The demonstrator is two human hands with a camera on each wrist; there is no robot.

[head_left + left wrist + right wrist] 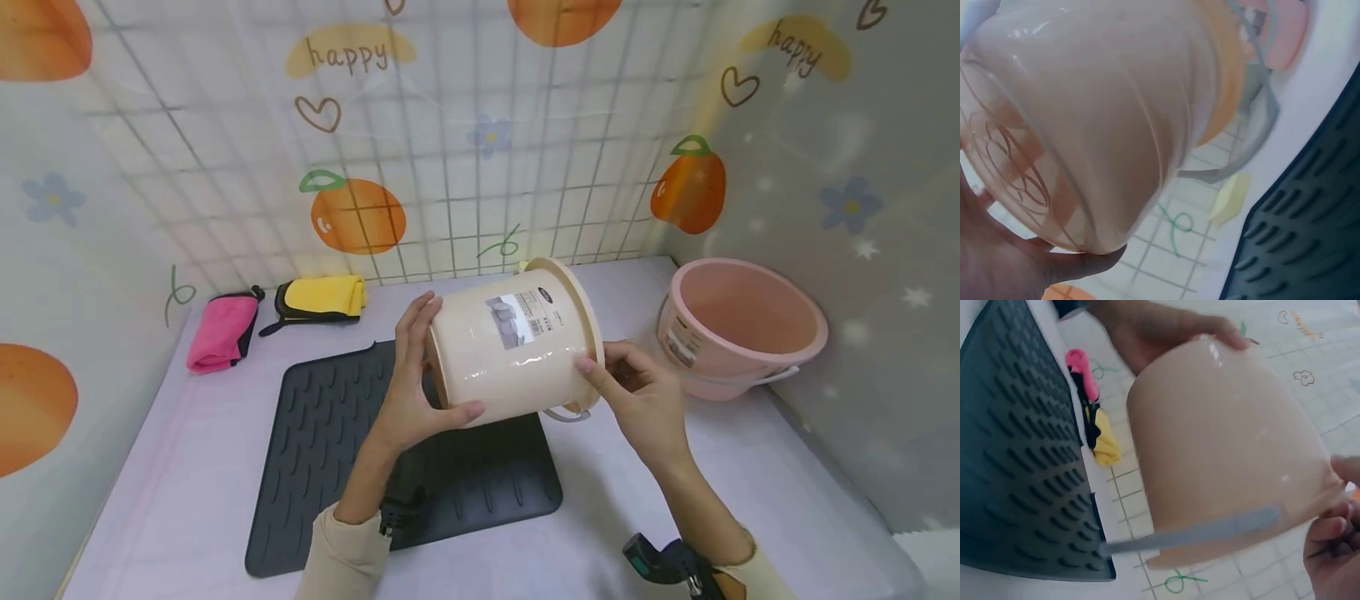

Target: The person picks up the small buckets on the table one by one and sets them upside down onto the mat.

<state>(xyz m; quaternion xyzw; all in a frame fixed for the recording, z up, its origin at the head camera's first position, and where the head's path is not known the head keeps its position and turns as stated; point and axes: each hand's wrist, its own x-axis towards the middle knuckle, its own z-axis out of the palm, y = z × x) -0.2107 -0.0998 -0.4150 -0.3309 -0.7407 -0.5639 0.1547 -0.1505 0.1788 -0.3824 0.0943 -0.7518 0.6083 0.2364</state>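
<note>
A cream plastic bucket (480, 367) is held tilted on its side above the table, its base to the left and its rim to the right. A printed label (525, 317) is on its wall. My left hand (412, 392) grips the base end, thumb along the lower wall and fingers around the far side. With thumb and curled fingers, my right hand (648, 408) pinches the rim. A grey handle (1210, 534) hangs loose from the rim. In the left wrist view the bucket's base (1007, 156) shows a flower-like pattern.
Under the bucket lies a black ridged mat (322, 483). A pink bucket (708, 367) with a pale handle stands at the right. Folded pink cloth (217, 333) and yellow cloth (326, 296) lie at the back left. Behind the cream bucket is a yellow item (1232, 200).
</note>
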